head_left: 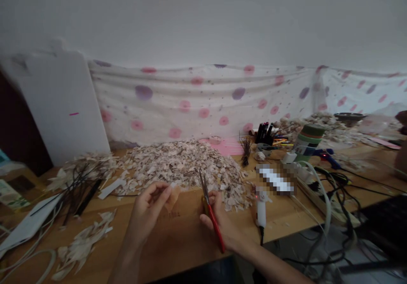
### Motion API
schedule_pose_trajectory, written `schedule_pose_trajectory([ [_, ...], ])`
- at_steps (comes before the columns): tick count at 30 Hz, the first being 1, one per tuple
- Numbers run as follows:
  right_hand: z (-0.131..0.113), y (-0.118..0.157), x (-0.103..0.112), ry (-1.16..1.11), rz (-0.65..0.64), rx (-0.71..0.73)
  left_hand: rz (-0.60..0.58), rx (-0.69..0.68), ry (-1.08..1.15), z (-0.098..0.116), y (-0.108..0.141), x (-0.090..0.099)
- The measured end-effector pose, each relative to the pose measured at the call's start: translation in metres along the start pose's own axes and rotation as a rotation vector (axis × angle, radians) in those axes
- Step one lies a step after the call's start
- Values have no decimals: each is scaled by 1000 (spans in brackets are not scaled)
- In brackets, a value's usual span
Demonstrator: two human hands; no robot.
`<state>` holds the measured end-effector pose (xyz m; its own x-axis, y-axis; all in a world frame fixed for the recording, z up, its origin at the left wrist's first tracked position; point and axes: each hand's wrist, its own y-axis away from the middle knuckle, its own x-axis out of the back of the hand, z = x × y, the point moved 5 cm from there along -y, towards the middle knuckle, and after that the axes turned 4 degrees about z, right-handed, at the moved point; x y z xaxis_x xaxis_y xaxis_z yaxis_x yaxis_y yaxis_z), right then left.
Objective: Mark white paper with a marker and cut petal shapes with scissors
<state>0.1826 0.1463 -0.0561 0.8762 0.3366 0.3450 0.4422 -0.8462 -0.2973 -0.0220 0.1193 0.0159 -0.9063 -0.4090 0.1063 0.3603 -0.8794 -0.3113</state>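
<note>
Between the thumb and fingers of my left hand [151,205] I pinch a small, thin, pale tan piece [172,198] that looks like a dried petal or husk. My right hand [219,218] grips a pair of scissors [212,216] with red handles. Their metal blades point up and away from me, close together, to the right of the tan piece and apart from it. Just beyond both hands spreads a wide heap of pale, flaky pieces [178,161] on the wooden table [178,250].
At the left lie dark thin sticks [78,186] and a loose pile of longer pale strips [85,241]. On the right are a white glue gun [261,210], a power strip [318,201] with tangled cables, a green-banded can [308,142] and a black pen holder [264,136].
</note>
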Motion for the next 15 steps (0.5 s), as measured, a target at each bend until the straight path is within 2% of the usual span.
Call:
schedule_pose_trajectory([
  [8,-4,3,6,14,-33,117,-40,16,-10,4,1,-8],
  [15,-13,6,12,6,-34,159,6,27,28,-4,1,-7],
])
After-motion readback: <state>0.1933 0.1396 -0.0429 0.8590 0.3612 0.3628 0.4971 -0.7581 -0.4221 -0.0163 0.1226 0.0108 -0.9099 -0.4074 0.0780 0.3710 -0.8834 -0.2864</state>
